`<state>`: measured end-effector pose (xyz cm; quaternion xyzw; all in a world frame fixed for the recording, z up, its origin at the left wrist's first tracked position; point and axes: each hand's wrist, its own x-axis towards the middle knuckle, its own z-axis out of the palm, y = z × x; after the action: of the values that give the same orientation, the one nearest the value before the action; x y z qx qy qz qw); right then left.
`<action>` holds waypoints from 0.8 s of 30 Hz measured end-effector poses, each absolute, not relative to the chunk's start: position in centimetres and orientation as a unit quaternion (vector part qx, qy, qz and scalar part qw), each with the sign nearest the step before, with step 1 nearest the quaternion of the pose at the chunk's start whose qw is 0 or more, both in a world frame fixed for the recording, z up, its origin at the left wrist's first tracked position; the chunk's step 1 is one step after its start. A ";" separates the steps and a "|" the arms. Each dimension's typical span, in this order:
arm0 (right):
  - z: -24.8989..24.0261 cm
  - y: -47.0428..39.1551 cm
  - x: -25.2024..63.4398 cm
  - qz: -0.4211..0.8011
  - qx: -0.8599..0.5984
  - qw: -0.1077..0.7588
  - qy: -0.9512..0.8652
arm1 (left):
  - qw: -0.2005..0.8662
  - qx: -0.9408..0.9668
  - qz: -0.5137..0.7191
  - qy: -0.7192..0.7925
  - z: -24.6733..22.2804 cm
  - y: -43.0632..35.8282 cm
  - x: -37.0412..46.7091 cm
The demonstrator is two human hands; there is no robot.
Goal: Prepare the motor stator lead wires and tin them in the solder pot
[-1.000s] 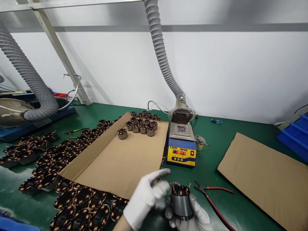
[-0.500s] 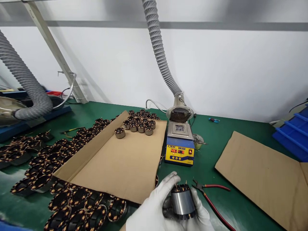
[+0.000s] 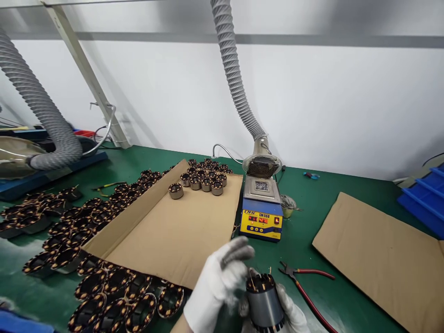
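Stator [image 3: 264, 301] sits upright at the near edge of the green table [image 3: 305, 240], gray cylinder body, copper windings and thin wire ends poking up from its top. Right hand [image 3: 287, 314], white glove, cups it from below and from the right, fingers wrapped round the body. Left hand [image 3: 218, 282], white glove too, is at the stator's top left rim, fingers curled in toward the wire ends, index finger raised above the rest; whether it actually pinches a wire, cannot tell, blurred.

Head view, rest of the table: pliers [image 3: 305, 282] with red handles lie just right of the stator, jaws pointing at it, not touching. Solder pot [image 3: 262, 208], blue and yellow with red digits lit, stands behind the hands near table centre. Fume hose [image 3: 236, 83] hangs down from above, its mouth right over the pot. Small metal cup [image 3: 287, 205] just right of the pot. Cardboard sheet [image 3: 173, 231] lies left of the pot, left edge folded up; cluster of small stators [image 3: 204, 178] on its far corner, one apart at the left. Many loose flat stators [image 3: 86, 240] cover the table left of and in front of the cardboard. Second cardboard [image 3: 378, 259] lies flat toward the right edge. Blue bins [image 3: 425, 199] at the far right edge. Second hose [image 3: 38, 111] at the far left.
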<state>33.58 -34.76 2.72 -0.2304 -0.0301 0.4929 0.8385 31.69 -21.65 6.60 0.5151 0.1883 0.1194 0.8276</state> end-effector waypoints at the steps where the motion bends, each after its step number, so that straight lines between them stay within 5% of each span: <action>1: 2.9 -34.8 33.6 0.474 -0.258 0.842 -0.028 | 0.810 0.548 0.088 0.189 7.1 -22.0 31.5; 8: 1.9 -34.6 33.2 0.225 -0.557 0.796 -0.069 | 0.787 0.545 0.171 0.236 7.5 -21.6 31.9; 14: 0.4 -33.5 31.8 -0.115 -0.670 0.714 -0.168 | 0.887 0.452 0.049 0.079 6.4 -22.8 31.7; 20: 0.1 -33.2 32.1 -0.128 -0.642 0.743 -0.141 | 0.909 0.355 0.167 0.140 7.5 -21.4 31.9; 24: -0.2 -33.4 32.1 -0.123 -0.629 0.762 -0.094 | 0.828 0.533 0.074 0.156 7.7 -20.9 31.7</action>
<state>32.11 -33.37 -0.17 -0.6288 -0.0944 -0.1230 0.7620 31.66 -20.87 7.69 0.5328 0.1564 0.0738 0.8284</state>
